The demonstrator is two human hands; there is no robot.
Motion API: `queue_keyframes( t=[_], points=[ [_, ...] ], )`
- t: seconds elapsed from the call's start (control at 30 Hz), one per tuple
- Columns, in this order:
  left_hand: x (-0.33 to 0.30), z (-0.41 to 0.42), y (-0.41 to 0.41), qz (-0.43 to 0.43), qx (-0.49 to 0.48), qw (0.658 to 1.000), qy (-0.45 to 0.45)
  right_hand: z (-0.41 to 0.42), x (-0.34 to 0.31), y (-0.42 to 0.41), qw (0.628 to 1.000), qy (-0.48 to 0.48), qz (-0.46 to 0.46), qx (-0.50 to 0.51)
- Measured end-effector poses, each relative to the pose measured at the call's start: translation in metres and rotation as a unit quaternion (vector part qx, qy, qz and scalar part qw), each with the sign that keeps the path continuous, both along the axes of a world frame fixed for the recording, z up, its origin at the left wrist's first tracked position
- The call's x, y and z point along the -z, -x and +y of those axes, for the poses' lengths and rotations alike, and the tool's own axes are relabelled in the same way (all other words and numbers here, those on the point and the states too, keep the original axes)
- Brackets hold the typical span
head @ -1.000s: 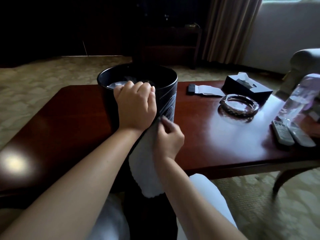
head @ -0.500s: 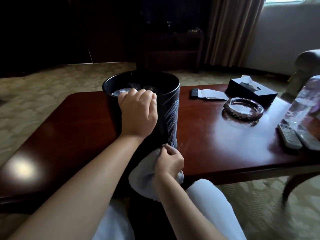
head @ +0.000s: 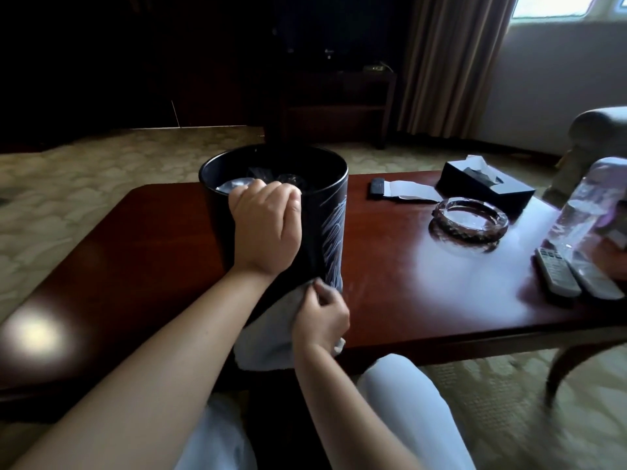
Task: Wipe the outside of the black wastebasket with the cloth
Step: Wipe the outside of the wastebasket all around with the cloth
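Observation:
The black wastebasket stands upright at the near edge of the dark wooden table, with pale line art on its right side. My left hand grips its near rim, fingers curled over the edge. My right hand holds a white cloth against the lower near side of the wastebasket. The cloth hangs down past the table edge. Pale items lie inside the wastebasket, only partly visible.
On the table to the right lie a glass ashtray, a black tissue box, a small black item on paper, a clear plastic bottle and two remote controls. An armchair stands at the far right.
My right hand has carried the cloth down the wastebasket's side, from just under my left hand to near the base. My left hand has kept its grip on the rim.

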State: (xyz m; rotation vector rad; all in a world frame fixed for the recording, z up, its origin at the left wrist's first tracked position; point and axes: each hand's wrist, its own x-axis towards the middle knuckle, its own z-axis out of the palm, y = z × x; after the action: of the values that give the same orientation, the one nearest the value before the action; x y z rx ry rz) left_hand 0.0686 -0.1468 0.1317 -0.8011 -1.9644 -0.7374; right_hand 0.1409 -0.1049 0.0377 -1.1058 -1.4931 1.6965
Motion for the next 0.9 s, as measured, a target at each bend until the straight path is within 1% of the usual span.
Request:
queue_keyframes(
  t=[0.03, 0.07, 0.1, 0.13, 0.2, 0.3, 0.37, 0.43, 0.47, 0.53, 0.6, 0.67, 0.7, 0.77, 0.8, 0.83, 0.9],
  points=[
    [0.0, 0.0, 0.0, 0.0, 0.0, 1.0, -0.001, -0.004, 0.01, -0.002, 0.999, 0.008, -0.046, -0.009],
    [0.0, 0.0, -0.001, 0.002, 0.0, 1.0, -0.002, -0.006, 0.015, -0.003, 0.997, 0.008, -0.072, -0.011],
    [0.0, 0.0, -0.001, 0.004, 0.001, 1.0, -0.001, -0.006, 0.015, -0.003, 0.997, 0.006, -0.076, -0.01],
    [0.0, 0.0, -0.002, 0.004, 0.002, 1.0, 0.001, -0.004, 0.009, -0.001, 0.998, 0.001, -0.059, -0.009],
    [-0.001, 0.0, -0.001, 0.005, 0.001, 1.0, 0.004, 0.003, -0.013, 0.003, 0.999, -0.016, 0.033, -0.015],
    [-0.001, 0.0, 0.0, 0.006, -0.004, 1.0, 0.008, 0.017, -0.059, 0.01, 0.981, -0.105, 0.165, 0.001],
    [-0.001, 0.0, 0.0, 0.005, -0.003, 1.0, 0.009, 0.026, -0.083, 0.016, 0.963, -0.162, 0.214, 0.002],
    [-0.001, -0.001, -0.001, 0.004, -0.002, 1.0, 0.01, 0.033, -0.092, 0.02, 0.953, -0.2, 0.228, -0.004],
    [-0.001, -0.001, 0.0, 0.003, -0.002, 1.0, 0.01, 0.034, -0.089, 0.021, 0.952, -0.202, 0.229, -0.005],
    [0.0, 0.0, 0.0, 0.004, -0.005, 1.0, 0.009, 0.035, -0.069, 0.02, 0.963, -0.171, 0.209, -0.006],
    [0.0, 0.001, 0.0, 0.003, -0.007, 1.0, 0.005, 0.033, -0.034, 0.015, 0.984, -0.107, 0.142, -0.003],
    [0.001, 0.001, 0.001, 0.004, -0.008, 1.0, 0.002, 0.03, 0.005, 0.008, 0.998, -0.041, 0.043, -0.009],
    [0.0, 0.001, 0.001, 0.005, -0.009, 1.0, 0.001, 0.029, 0.019, 0.005, 1.0, -0.015, 0.0, -0.014],
    [0.001, 0.002, 0.001, 0.009, -0.016, 1.0, 0.002, 0.028, 0.032, 0.003, 0.999, 0.008, -0.039, -0.022],
    [0.001, 0.003, 0.001, 0.014, -0.024, 1.0, 0.004, 0.029, 0.027, 0.004, 0.999, 0.004, -0.038, -0.024],
    [0.002, 0.003, 0.002, 0.02, -0.035, 0.999, 0.007, 0.03, 0.016, 0.005, 0.999, -0.01, -0.017, -0.026],
    [0.003, 0.004, 0.004, 0.031, -0.053, 0.998, 0.012, 0.031, -0.021, 0.007, 0.995, -0.054, 0.08, -0.036]
  ],
)
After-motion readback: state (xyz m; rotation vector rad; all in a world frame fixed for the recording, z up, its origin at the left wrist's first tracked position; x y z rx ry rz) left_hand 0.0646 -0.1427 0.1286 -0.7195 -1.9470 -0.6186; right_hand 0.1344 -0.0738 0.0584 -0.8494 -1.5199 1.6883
